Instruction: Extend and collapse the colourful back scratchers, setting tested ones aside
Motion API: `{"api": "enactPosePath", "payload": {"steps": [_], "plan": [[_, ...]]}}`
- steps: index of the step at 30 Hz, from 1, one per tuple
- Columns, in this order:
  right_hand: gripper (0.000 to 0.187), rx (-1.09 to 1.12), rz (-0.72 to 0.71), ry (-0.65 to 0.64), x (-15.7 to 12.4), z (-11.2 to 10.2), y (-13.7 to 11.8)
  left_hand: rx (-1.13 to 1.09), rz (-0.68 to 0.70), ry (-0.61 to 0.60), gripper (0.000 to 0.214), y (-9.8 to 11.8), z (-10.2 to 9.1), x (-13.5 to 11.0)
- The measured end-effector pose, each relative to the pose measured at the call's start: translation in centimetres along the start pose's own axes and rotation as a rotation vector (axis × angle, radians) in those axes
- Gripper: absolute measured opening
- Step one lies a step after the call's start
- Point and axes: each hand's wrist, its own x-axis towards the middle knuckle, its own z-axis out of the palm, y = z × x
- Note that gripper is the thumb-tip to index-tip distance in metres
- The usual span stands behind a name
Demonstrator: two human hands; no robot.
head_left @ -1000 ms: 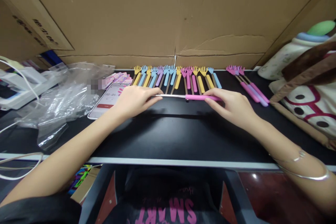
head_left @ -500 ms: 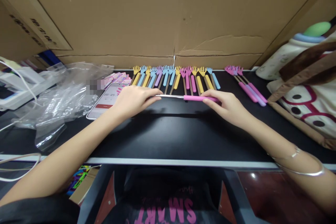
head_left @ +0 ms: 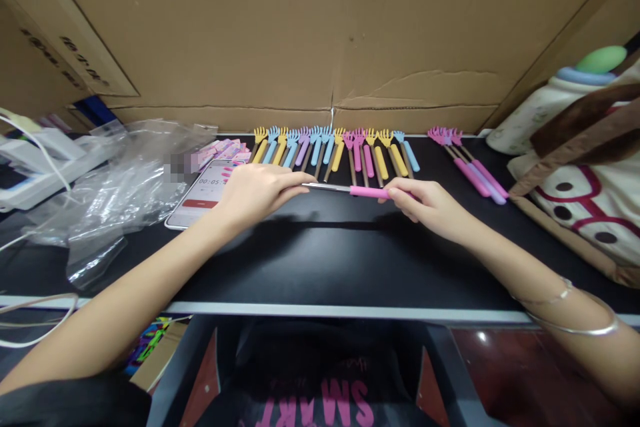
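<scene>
Between my two hands a pink back scratcher point(head_left: 367, 192) is held level above the black table. My left hand point(head_left: 263, 190) is closed around its head end, where pink claw tips show beside the wrist, over the phone. From there a bare metal rod runs right to the pink handle, and my right hand point(head_left: 423, 203) pinches the handle's far end. Behind it lies a row of yellow, blue, purple and pink back scratchers point(head_left: 313, 147), heads toward the cardboard. A smaller group of pink and purple back scratchers point(head_left: 473, 173) rests farther right.
A phone point(head_left: 197, 197) showing a timer lies left of my hand, beside crumpled clear plastic bags point(head_left: 120, 180). White power strips point(head_left: 45, 160) sit at far left. A bottle point(head_left: 545, 103) and a fabric bag point(head_left: 585, 207) stand at right. Cardboard point(head_left: 240, 27) walls the back.
The back scratcher tilts slightly more, its handle end a little lower. My right hand has shifted down slightly and its grip on the handle has changed a little.
</scene>
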Motion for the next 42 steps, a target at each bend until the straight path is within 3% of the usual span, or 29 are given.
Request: {"api": "enactPosePath", "payload": {"steps": [27,42], "plan": [[0.032,0.01,0.007,0.061,-0.07,-0.11,-0.03,-0.069,-0.048,-0.124,0.037,0.56,0.47,-0.05],[0.027,-0.033,-0.04,0.06,0.04,-0.08,-0.39,-0.285,-0.113,-0.312,0.033,0.53,0.27,0.22]]}}
